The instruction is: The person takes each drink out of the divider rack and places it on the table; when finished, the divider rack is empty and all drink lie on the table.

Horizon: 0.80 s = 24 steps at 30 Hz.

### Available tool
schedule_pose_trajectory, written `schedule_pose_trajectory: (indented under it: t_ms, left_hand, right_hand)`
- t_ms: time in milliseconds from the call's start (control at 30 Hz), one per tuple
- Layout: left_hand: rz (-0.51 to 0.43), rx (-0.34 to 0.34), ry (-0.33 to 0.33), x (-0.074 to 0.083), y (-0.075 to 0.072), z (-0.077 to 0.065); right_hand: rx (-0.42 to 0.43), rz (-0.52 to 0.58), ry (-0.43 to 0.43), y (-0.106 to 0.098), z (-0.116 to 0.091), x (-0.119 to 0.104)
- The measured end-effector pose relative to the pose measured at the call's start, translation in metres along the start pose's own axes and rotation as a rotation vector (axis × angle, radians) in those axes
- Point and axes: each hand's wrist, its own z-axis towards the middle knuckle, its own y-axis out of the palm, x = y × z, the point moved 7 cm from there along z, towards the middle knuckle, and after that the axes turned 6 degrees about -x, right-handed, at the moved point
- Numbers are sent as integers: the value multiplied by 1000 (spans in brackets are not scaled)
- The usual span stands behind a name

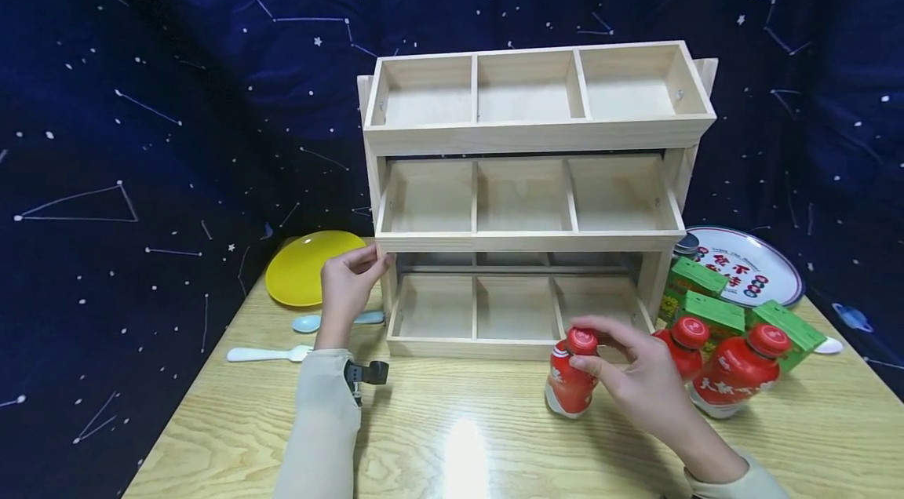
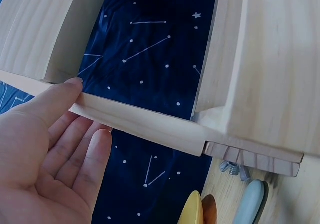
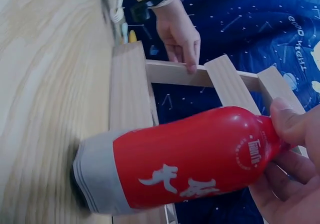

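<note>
My right hand [image 1: 636, 381] holds a red bottle [image 1: 570, 385] by its neck, thumb on one side and fingers on the other. The bottle has a red cap and a whitish base, and stands slightly tilted in front of the shelf's bottom tier. White lettering shows on it in the right wrist view. A wooden three-tier shelf [image 1: 544, 136] stands in the middle, each tier split into three bare compartments. At its left side, my left hand [image 1: 348, 283] pinches the side post [image 2: 140, 120], with the thumb on one face and the fingers behind.
Two more red bottles [image 1: 738, 373] stand right of my right hand, before several green boxes [image 1: 713, 313]. A white plate with red characters [image 1: 749, 248] leans behind them. On the left lie a yellow plate [image 1: 304, 271], a blue spoon [image 1: 307, 323] and a white fork [image 1: 261, 355].
</note>
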Motion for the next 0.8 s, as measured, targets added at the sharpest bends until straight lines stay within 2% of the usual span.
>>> schedule_pose_trajectory:
  t_ms: [267, 467, 633, 800]
  left_hand:
    - [22, 4, 8, 0, -4, 2]
    - [24, 6, 5, 1, -6, 0]
    - [48, 4, 4, 6, -8, -1]
    - [93, -17, 10, 12, -10, -5]
  right_hand:
    - [-147, -163, 23, 4, 4, 5]
    - [-242, -207, -1, 7, 7, 4]
    - [-280, -205, -14, 8, 11, 1]
    - [-248, -213, -19, -4, 16, -8]
